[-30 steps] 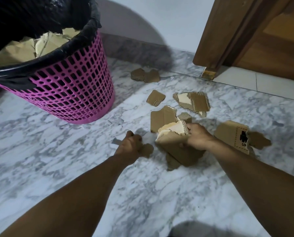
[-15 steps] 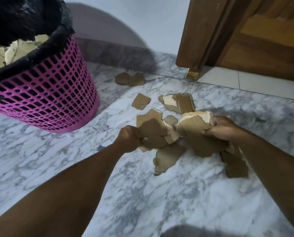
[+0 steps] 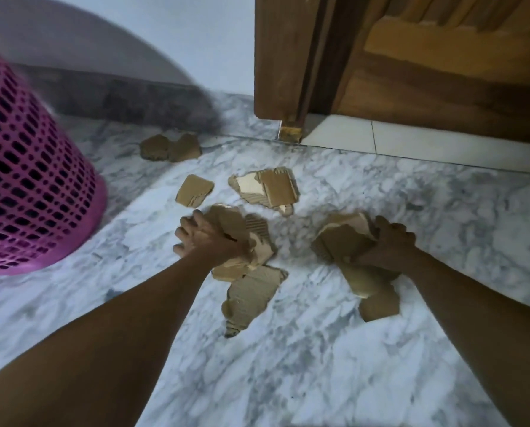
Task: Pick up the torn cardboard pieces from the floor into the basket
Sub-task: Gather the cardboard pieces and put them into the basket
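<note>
White-and-grey marble floor runs up to a pale wall and a wooden door at the far right, and torn cardboard lies scattered across it. At the left edge stands the pink mesh basket, only partly in sight. The person's left hand is down on a cluster of cardboard pieces, fingers curled around their near edge, gripping them. A long jagged scrap lies on the floor just below that cluster. Well apart to the right, the right hand clutches a bundle of cardboard, fingers wrapped over its top; one more piece lies beneath the wrist. Farther off, loose on the marble, lie a small squarish piece, a larger peeled piece, and two dark scraps near the wall.
</note>
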`<act>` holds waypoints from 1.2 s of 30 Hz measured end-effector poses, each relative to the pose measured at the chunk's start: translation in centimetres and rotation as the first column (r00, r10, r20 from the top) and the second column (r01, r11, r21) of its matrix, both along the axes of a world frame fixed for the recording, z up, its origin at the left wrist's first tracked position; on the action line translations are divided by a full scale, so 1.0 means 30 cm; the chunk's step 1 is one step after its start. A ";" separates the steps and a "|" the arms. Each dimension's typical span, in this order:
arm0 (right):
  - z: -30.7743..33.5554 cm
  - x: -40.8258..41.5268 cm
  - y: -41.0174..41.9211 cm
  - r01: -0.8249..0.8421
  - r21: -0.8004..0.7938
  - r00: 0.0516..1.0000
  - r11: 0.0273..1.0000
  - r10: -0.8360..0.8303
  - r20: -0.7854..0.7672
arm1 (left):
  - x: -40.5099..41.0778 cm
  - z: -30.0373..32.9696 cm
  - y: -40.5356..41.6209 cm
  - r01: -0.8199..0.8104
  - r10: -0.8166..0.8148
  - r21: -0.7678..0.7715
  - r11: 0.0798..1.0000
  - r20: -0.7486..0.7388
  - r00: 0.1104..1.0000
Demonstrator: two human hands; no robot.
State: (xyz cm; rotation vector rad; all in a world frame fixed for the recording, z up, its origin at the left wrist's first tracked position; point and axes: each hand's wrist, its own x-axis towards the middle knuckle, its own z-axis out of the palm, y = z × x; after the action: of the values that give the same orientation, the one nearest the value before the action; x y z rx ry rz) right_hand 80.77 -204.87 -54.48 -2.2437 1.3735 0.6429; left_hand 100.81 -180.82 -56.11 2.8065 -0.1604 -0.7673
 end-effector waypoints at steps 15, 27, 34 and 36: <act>-0.031 0.114 0.144 -0.014 0.071 0.951 0.997 -0.009 0.310 | 0.009 -0.023 0.014 0.069 -0.099 -0.260 0.963 -0.105 0.990; 0.145 0.244 0.294 -0.048 0.421 0.825 0.906 -0.202 0.527 | 0.073 0.170 0.208 -0.299 0.047 -0.562 0.771 -0.418 0.907; 0.485 0.473 0.386 -0.077 0.406 0.797 0.911 -0.188 0.574 | 0.227 0.529 0.339 -0.319 0.056 -0.646 0.694 -0.394 0.918; 0.606 0.540 0.421 -0.098 0.446 0.768 0.890 -0.217 0.602 | 0.280 0.657 0.384 -0.330 0.068 -0.668 0.667 -0.387 0.920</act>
State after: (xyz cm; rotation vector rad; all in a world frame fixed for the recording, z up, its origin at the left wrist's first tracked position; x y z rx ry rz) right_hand 96.97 -192.25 -36.31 -1.7668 0.8273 0.1069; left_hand 109.20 -169.32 -36.41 1.8653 -0.0643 -0.8654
